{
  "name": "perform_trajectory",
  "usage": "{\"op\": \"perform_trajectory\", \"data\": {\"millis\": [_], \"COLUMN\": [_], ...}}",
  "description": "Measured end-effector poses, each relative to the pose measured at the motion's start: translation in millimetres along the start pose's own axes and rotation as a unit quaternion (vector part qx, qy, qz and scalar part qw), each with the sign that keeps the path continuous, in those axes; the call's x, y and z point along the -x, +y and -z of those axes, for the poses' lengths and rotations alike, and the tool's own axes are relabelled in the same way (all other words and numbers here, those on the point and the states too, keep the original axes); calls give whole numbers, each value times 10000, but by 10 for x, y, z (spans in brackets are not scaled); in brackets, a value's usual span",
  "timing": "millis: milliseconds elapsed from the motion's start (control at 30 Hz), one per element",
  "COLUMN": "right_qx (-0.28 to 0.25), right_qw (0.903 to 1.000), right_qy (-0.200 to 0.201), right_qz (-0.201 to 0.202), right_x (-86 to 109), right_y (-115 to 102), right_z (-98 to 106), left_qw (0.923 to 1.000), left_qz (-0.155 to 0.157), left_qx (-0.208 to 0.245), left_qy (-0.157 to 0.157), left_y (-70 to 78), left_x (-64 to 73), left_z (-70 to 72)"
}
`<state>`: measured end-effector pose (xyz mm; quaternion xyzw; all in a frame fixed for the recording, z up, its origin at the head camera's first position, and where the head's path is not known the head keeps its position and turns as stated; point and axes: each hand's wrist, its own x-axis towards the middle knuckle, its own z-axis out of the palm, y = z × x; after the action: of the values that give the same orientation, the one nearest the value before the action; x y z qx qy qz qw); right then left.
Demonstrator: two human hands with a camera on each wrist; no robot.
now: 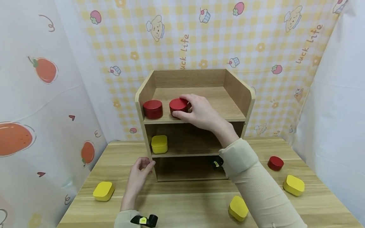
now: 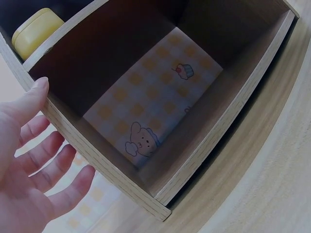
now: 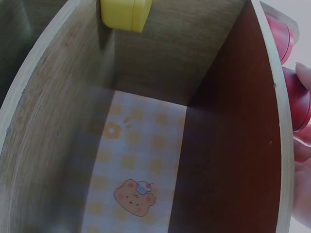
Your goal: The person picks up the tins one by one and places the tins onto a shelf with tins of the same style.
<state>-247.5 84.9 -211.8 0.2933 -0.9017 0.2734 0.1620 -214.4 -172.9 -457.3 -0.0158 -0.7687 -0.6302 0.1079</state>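
Observation:
On the top board of a small wooden shelf [image 1: 194,152], my right hand [image 1: 201,112] grips a round red box [image 1: 178,105] between thumb and fingers. A second red box [image 1: 153,109] stands to its left by the side wall; in the right wrist view both red boxes show at the right edge. My left hand [image 1: 139,172] is at the shelf's lower left side. In the left wrist view its thumb [image 2: 40,86] lies at the side panel's front edge, the other fingers loosely bent along the outer face. A yellow box [image 1: 159,144] sits at the middle level's left end.
On the table right of the shelf lie a red box [image 1: 275,163] and a yellow box [image 1: 294,185]. Another yellow box [image 1: 238,208] is beside my right sleeve [image 1: 262,186], and one more yellow box [image 1: 103,191] lies at left. Patterned curtain [image 1: 168,47] hangs behind.

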Motion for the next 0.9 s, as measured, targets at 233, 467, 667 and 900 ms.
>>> {"op": "perform_trajectory", "data": {"millis": [233, 467, 667, 900], "right_qx": [59, 189, 184, 281], "right_qw": [10000, 9997, 9997, 9989], "right_qy": [-33, -57, -81, -357], "right_qz": [-40, -109, -146, -67], "right_x": [-9, 33, 37, 40], "right_y": [22, 15, 17, 1], "right_z": [-34, -77, -77, -43], "left_qw": [10000, 10000, 9999, 10000], "left_qz": [-9, 75, 82, 55], "left_qx": [-9, 22, 40, 20], "left_qy": [-14, -7, -50, -45], "left_y": [-8, -1, 21, -3], "left_x": [-7, -6, 6, -4], "left_z": [-2, -3, -9, -3]}}
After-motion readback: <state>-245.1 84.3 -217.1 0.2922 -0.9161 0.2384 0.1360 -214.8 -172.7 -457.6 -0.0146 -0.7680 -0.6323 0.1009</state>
